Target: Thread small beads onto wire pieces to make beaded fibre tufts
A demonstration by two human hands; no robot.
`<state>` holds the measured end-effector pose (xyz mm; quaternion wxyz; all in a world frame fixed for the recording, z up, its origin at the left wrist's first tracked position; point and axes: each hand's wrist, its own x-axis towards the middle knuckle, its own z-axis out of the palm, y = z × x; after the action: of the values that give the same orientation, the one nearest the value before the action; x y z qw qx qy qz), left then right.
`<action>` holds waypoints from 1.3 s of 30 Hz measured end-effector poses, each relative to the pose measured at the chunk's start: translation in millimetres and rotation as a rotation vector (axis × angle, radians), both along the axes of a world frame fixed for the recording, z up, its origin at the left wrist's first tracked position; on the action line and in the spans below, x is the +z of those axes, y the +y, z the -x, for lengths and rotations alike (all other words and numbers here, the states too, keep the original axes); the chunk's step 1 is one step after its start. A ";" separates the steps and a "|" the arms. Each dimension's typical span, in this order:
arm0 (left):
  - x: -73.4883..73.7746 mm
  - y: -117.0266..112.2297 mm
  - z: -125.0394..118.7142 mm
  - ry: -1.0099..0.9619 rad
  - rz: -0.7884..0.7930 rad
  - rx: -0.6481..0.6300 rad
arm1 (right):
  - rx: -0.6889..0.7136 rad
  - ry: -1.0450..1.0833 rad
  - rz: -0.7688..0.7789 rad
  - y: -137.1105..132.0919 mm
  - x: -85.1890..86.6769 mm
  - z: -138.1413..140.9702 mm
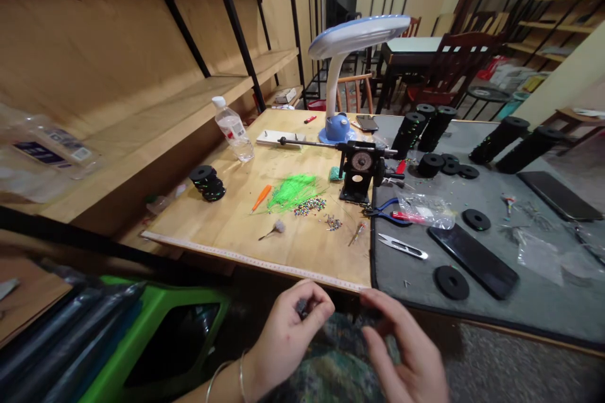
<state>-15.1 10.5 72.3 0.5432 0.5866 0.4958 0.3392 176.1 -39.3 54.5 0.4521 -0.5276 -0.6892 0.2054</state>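
My left hand (297, 324) is just off the front edge of the table, its thumb and fingertips pressed together. Whatever they pinch is too small or hidden to name. A bangle circles that wrist. To its right, my right hand (407, 346) is held with thumb and index finger apart, and no object shows between them. Beyond my hands on the wood lie bright green strands (293, 192), small multicoloured beads (309, 206), an orange-handled pointed tool (261, 198) and a small brush-like piece (278, 227). A black hand-crank winder (362, 167) with a long rod stands behind them.
A blue-white desk lamp (338, 129) and a tilted water bottle (235, 129) stand farther back. On the grey mat (401, 277) are thread snips (403, 246), pliers (387, 209), phones (475, 261) and black foam spools (451, 282). Wooden shelving (189, 94) borders the left side; a green plastic frame (155, 302) sits below.
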 end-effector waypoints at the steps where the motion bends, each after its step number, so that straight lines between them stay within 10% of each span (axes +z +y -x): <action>1: -2.8 -2.2 -1.6 -0.008 0.017 -0.004 | 0.046 0.100 0.078 0.9 -4.0 13.9; 6: -17.6 -5.6 -3.5 -0.012 0.074 -0.003 | 0.182 0.277 0.440 8.1 -31.7 42.3; 16: -40.5 0.0 -4.6 -0.297 0.383 -0.023 | 0.039 0.604 0.622 10.9 -57.5 37.7; 39: -65.2 -14.2 -13.5 -0.285 0.523 -0.013 | -0.046 0.752 0.700 9.3 -68.8 40.4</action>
<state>-1.7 -3.7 7.1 0.7422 0.3764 0.4814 0.2753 135.7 -30.1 -14.3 0.4694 -0.5519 -0.3573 0.5895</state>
